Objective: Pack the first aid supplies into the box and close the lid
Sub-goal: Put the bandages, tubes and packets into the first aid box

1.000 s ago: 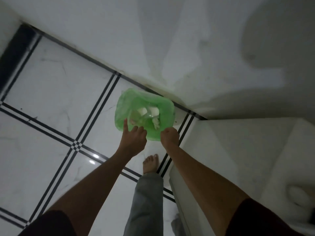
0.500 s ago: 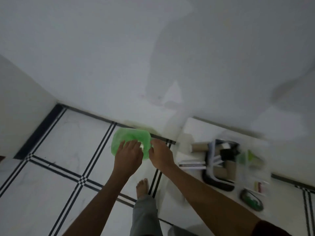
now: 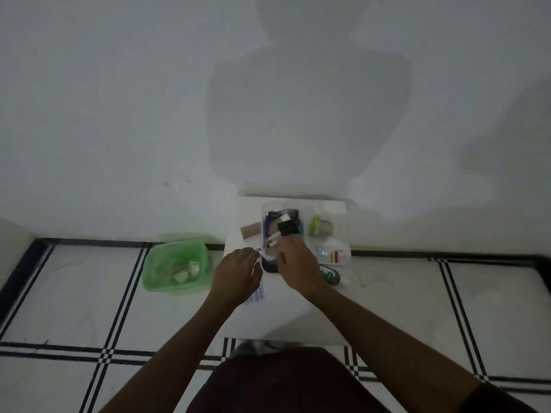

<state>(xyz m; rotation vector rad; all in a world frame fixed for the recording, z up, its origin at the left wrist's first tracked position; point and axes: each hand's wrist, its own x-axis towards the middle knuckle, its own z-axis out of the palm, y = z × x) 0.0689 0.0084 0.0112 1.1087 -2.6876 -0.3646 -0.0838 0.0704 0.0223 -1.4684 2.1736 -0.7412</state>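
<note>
A clear plastic box stands on a small white table against the wall, with dark and white supplies inside. My left hand is at the box's near left corner, fingers pinched on a small white piece. My right hand lies palm down over the box's near end, its thumb close to that same piece. Its fingers are hidden from above. Around the box lie a brown roll, a green-capped item, a clear bottle with a red and yellow label and a green and black item.
A green bin lined with a green bag holds white scraps and stands on the tiled floor left of the table. A printed paper lies on the table under my left hand. The white wall rises right behind the table.
Both hands have left the green bin on the floor and moved right to the box on the table. The view has swung from the bin to the table.
</note>
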